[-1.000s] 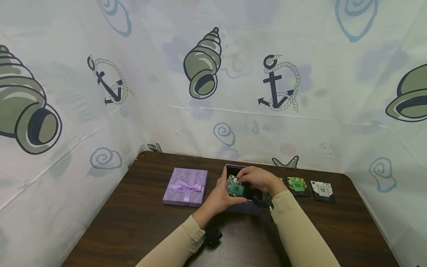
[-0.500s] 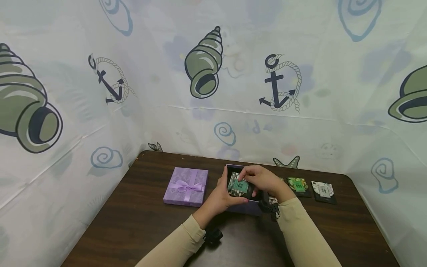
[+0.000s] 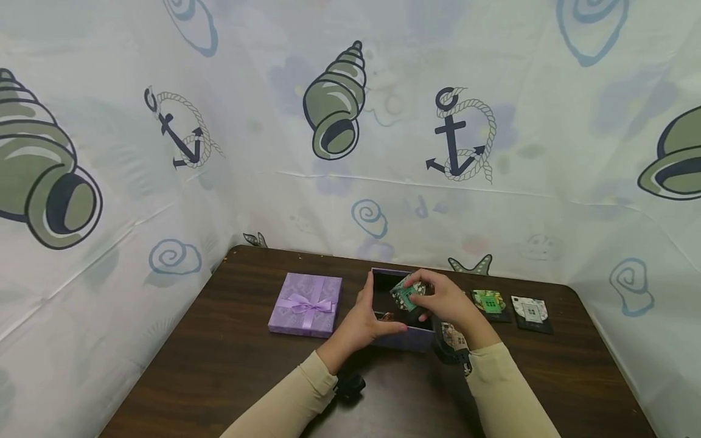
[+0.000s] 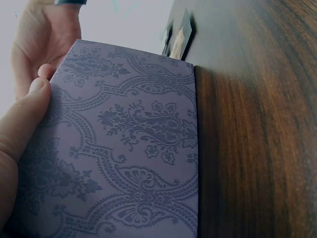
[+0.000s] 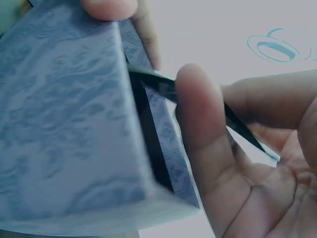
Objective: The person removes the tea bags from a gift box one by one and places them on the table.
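Observation:
An open purple patterned gift box [image 3: 405, 340], dark inside, stands on the table. My left hand [image 3: 361, 319] grips its left side, with the thumb along the near wall; in the left wrist view the thumb [image 4: 25, 114] lies on that floral wall [image 4: 129, 139]. Over the box opening, my right hand [image 3: 446, 298] pinches a flat, thin packet with a green label and floral print [image 3: 403, 294]. In the right wrist view this packet [image 5: 242, 131] is seen edge-on between thumb and fingers. A small part of another printed packet [image 3: 386, 317] shows inside the box.
Left of the box lies its purple lid [image 3: 305, 304] with a ribbon bow. To the right are a yellow-green packet [image 3: 490, 304] and a white-and-black packet [image 3: 531, 313]. Another patterned packet [image 3: 453, 336] is partly hidden by the right wrist. A printed cloth hangs behind the table.
My right hand has moved right and drawn the green-labelled packet away from the box's left side, tilting it. A packet inside the box has come into view. The left hand has stayed in place.

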`<state>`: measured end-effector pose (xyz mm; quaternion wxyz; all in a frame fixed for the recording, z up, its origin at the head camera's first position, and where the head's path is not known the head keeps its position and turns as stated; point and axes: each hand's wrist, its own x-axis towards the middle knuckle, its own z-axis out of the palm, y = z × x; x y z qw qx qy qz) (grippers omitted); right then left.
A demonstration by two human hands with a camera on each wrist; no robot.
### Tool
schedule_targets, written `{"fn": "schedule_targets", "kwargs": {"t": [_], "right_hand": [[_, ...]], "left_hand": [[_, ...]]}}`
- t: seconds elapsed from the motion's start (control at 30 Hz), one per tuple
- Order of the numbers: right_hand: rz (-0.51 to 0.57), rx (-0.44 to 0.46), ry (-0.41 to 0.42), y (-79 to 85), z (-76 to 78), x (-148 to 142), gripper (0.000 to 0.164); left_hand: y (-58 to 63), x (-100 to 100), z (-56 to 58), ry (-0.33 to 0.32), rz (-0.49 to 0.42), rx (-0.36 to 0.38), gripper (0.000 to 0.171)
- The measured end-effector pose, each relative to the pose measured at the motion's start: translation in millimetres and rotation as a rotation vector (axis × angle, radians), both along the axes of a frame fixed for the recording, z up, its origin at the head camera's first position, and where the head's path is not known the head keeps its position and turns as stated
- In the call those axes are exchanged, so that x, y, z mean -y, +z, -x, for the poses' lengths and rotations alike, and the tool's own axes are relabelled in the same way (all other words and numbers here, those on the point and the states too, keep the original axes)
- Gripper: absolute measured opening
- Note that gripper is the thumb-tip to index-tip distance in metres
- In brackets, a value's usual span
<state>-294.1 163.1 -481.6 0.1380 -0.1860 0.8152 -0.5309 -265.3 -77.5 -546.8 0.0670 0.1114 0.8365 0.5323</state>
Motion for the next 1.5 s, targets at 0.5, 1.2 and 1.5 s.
{"fn": "schedule_targets", "kwargs": {"t": [0.5, 1.2, 1.5], "right_hand": [[0.217, -0.003, -0.242, -20.1, -23.6, -18.0, 0.044], [0.55, -0.079, -0.407, -50.7, -61.6, -33.6, 0.046], [0.591, -0.082, -0.474, -65.9, -72.5, -69.1, 0.043]], "left_hand": [[-0.6, 1.0, -0.7, 0.001, -0.014, 0.006, 0.145], [0.3, -3.1, -0.7, 0.015, -0.002, 0.012, 0.147], [0.7, -2.6, -0.3, 0.02, 0.002, 0.013, 0.147]]}}
